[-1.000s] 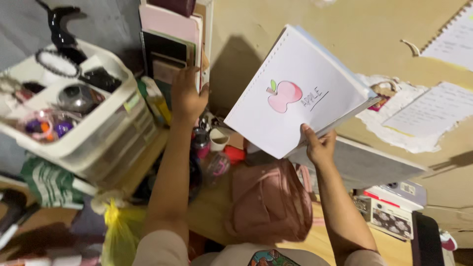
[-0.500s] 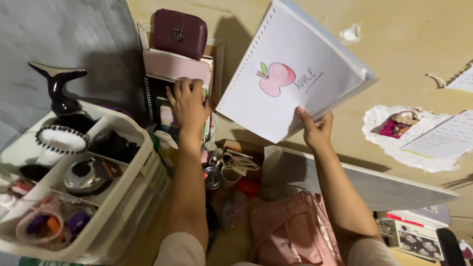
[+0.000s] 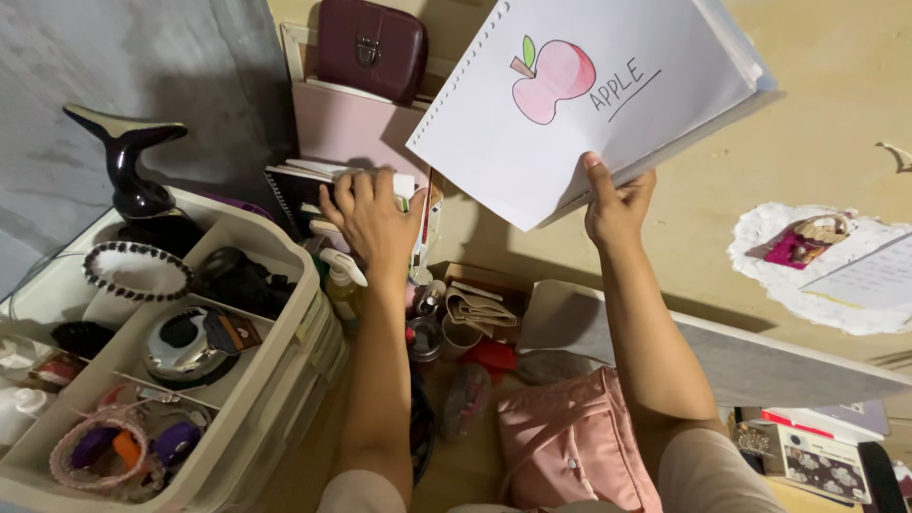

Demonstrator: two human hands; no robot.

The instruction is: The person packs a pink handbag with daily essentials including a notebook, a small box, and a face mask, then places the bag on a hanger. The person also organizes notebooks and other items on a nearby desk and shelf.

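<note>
Your right hand (image 3: pixel 616 204) pinches the light, floppy spiral sketchbook (image 3: pixel 579 95) at its lower edge; support the spine. Your left hand (image 3: pixel 372 217) lies spread on the upright notebooks (image 3: pixel 313 185), apparently gripping nothing.

Organizer tray (image 3: pixel 285 313) crowds left; bottles (image 3: pixel 342 285), pink bag (image 3: pixel 570 446) block below; bare wall (image 3: pixel 760 152) open right.

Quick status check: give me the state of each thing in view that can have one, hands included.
Spiral sketchbook: raised, tilted, apple drawing showing.
Right hand: gripping the sketchbook's lower edge.
Left hand: flat on the upright books.
Maroon case: clasp shut, atop the books.
Organizer tray: open, full.
Pink bag: slumped.
</note>
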